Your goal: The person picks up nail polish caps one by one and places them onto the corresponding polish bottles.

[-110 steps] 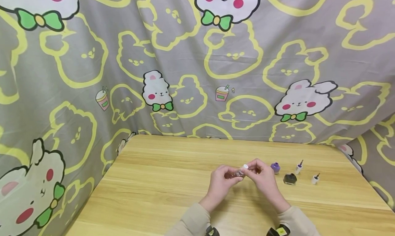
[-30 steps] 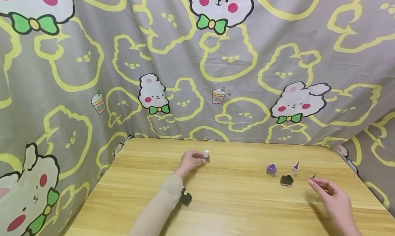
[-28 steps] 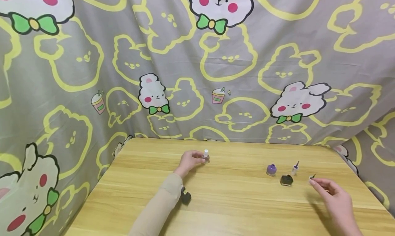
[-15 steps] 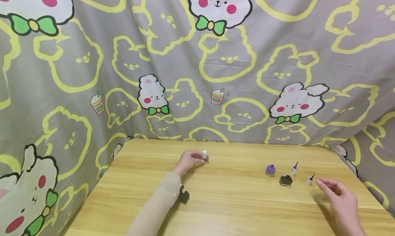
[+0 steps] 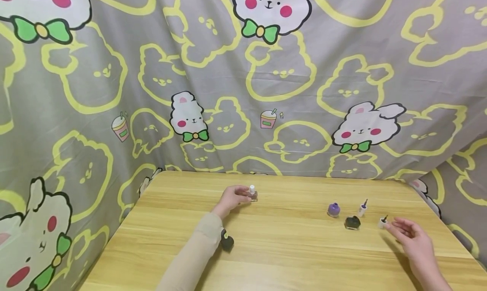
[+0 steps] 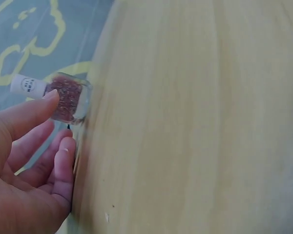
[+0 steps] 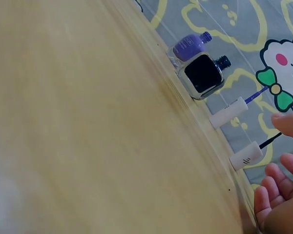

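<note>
My left hand (image 5: 231,200) holds a nail polish bottle (image 5: 253,196) with a white cap, upright toward the back of the table. In the left wrist view its thumb (image 6: 51,97) lies over the glass, which contains reddish glitter. At the right, my right hand (image 5: 415,242) is beside a white brush cap (image 5: 382,223) standing brush-up, its bristles black. Its thumb and fingers are spread apart in the right wrist view, with nothing between them. A second brush cap (image 7: 228,113), with a purple brush, stands nearby. An uncapped purple bottle (image 7: 189,46) and an uncapped black bottle (image 7: 202,74) are next to it.
The wooden table (image 5: 296,248) ends at the back against a grey curtain (image 5: 228,71) with yellow outlines and rabbit prints. Another curtain side runs along the left. A black wrist device (image 5: 227,241) sits at my left sleeve.
My hands, together around the glitter bottle at first, have parted: the left took it leftward to the table, the right went to the black-brush cap, drew off slightly, then came close again.
</note>
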`<action>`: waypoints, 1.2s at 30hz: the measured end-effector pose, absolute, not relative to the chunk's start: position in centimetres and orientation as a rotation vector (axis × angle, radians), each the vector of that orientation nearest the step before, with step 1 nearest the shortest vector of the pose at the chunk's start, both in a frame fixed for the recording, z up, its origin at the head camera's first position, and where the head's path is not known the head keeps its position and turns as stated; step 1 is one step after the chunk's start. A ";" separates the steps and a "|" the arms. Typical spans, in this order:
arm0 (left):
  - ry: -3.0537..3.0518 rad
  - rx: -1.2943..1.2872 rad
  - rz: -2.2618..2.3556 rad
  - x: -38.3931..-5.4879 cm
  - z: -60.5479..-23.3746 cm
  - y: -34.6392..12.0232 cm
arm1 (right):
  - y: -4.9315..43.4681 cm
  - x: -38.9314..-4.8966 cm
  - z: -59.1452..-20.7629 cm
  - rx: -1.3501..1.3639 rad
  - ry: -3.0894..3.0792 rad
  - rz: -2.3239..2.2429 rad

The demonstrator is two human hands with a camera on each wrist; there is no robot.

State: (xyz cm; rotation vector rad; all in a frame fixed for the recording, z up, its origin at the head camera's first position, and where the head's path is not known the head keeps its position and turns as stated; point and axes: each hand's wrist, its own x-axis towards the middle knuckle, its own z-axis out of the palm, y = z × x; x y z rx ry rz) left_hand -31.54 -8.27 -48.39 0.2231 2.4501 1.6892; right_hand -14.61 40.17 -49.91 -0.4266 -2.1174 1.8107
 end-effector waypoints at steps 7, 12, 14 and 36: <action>2.375 0.112 1.775 -30.5 -48.3 -8.8 | 40.7 -15.3 -50.1 -0.417 -2.339 1.638; 2.260 0.039 1.909 -29.3 -48.4 -9.2 | 40.8 -15.5 -50.2 -0.404 -2.372 1.622; 2.214 0.003 1.965 -28.9 -48.5 -9.2 | 40.8 -15.5 -50.3 -0.414 -2.386 1.615; 2.077 -0.185 2.184 -25.5 -48.0 -7.0 | 40.5 -16.5 -49.6 -0.569 -2.555 1.466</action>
